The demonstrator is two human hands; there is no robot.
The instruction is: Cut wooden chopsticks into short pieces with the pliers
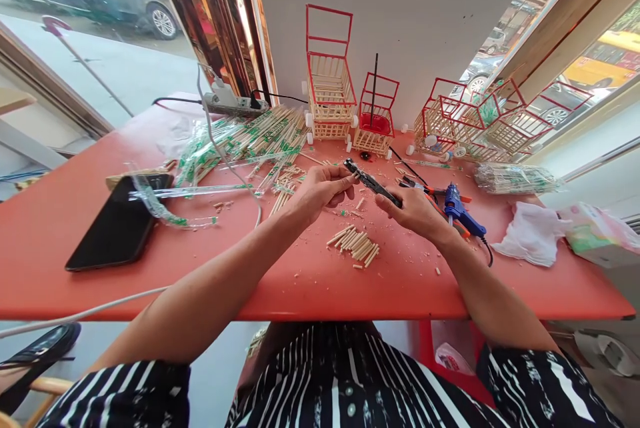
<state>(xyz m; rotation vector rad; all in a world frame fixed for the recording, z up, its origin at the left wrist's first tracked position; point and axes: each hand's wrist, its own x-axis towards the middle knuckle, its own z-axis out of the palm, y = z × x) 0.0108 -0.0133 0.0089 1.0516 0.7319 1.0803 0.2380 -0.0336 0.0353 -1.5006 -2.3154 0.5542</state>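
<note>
My right hand (416,212) is wrapped round a pair of black pliers (371,181), whose jaws point up and to the left. My left hand (325,188) is closed in a pinch right by those jaws, holding a thin wooden stick that is mostly hidden by the fingers. Below both hands lies a small pile of short cut wooden sticks (356,244), with crumbs of wood scattered round it on the red table (280,288). More loose cut sticks (283,195) lie beyond my left wrist.
Small stick-built carts (331,91) with red frames stand along the back. Wrapped long sticks (240,141) lie back left, near a black tablet (120,225). On the right are a blue glue gun (463,211), a bundle of sticks (515,178) and white tissue (533,235).
</note>
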